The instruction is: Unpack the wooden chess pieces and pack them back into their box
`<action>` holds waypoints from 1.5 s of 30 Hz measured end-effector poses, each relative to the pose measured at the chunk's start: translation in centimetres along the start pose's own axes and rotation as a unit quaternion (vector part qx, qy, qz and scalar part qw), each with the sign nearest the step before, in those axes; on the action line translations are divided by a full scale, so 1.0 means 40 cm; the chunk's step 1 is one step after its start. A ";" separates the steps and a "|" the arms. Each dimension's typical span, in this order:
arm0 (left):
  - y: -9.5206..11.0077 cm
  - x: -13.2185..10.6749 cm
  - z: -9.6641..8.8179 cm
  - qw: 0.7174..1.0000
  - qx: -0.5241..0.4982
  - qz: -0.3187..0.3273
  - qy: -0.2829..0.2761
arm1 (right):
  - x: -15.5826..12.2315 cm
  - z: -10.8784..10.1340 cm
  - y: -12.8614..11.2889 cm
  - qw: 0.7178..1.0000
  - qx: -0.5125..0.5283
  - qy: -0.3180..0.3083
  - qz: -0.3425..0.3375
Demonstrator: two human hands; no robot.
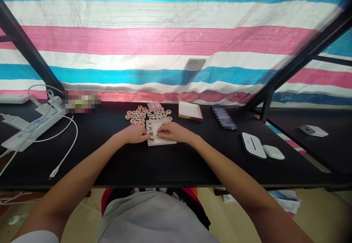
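A shallow white box (172, 143) lies on the black table before me, with a column of round Chinese chess pieces (151, 134) along its left side. My left hand (136, 133) is curled at the box's left wall, fingertips and thumb closed against that edge beside the pieces. Reaching in from the right, my right hand (173, 131) has its fingers pinched on a single chess piece (157, 136) next to the column. Its palm partly covers the box's right half. Behind the box, more chess pieces (136, 113) with red and black characters sit loosely grouped.
A pink folded sheet (155, 106) lies behind the loose pieces. The box lid (190, 110) rests to their right, then a phone (224, 117), a white flat device (253, 145) and a white case (273, 151). A power strip (33, 125) with cables occupies the left.
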State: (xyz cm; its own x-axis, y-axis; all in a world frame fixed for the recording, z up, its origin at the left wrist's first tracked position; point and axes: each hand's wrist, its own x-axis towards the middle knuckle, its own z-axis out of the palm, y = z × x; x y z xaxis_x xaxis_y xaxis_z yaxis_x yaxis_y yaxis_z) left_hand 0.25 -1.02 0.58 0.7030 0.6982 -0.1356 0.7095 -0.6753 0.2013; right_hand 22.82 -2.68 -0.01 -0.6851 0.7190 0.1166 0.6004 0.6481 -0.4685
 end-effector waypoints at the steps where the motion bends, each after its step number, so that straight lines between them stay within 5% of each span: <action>1: -0.002 0.001 0.002 1.000 -0.001 0.001 0.001 | 0.000 0.000 0.000 1.000 -0.004 0.003 -0.001; 21: 0.000 -0.001 0.000 1.000 0.003 0.002 0.000 | -0.005 0.000 -0.016 0.998 0.029 0.014 0.045; 30: 0.006 -0.004 -0.005 1.000 0.003 -0.002 0.002 | -0.013 -0.008 -0.054 0.997 0.074 -0.005 -0.025; 37: 0.012 -0.008 -0.013 1.000 -0.011 -0.012 0.001 | -0.011 -0.005 -0.089 0.997 0.055 -0.041 -0.035; 45: 0.000 -0.001 -0.002 1.000 -0.003 0.000 0.001 | -0.013 -0.016 -0.059 0.998 0.046 -0.030 -0.006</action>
State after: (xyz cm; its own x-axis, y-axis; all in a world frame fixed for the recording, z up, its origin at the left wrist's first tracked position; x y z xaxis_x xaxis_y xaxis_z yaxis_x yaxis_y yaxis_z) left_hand 0.20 -1.03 0.65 0.7025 0.6990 -0.1339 0.7096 -0.6735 0.2072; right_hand 22.03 -4.40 1.61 -0.7175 0.6928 0.0713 0.5532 0.6291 -0.5461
